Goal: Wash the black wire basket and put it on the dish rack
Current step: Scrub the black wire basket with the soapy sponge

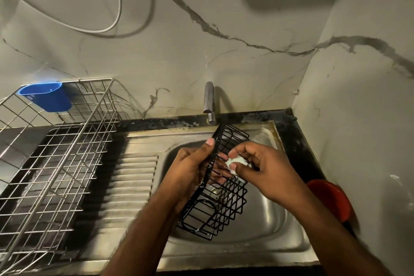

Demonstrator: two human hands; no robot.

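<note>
A person holds a black wire basket (220, 197) tilted on edge over the bowl of a stainless steel sink (275, 215), its far end just below the chrome tap (209, 102). The left hand (192, 170) grips the basket's solid rim, thumb on the outer face and fingers (220, 157) curled through to the inside, where they show between the wires. The right hand (259, 168), at the basket's right side, pinches a small pale, soapy scrubber (235, 162) between thumb and fingertips, pressed against the wires just beside the left fingers. A fleck of foam clings to the basket's near end. Left of the sink's ribbed drainboard (132, 184), a steel wire dish rack (51, 163) stands on the dark worktop (298, 141), with a blue plastic cup holder (47, 96) hooked on its far rim. A red container (331, 197) sits at the right, near the marble-patterned wall (246, 29).
</note>
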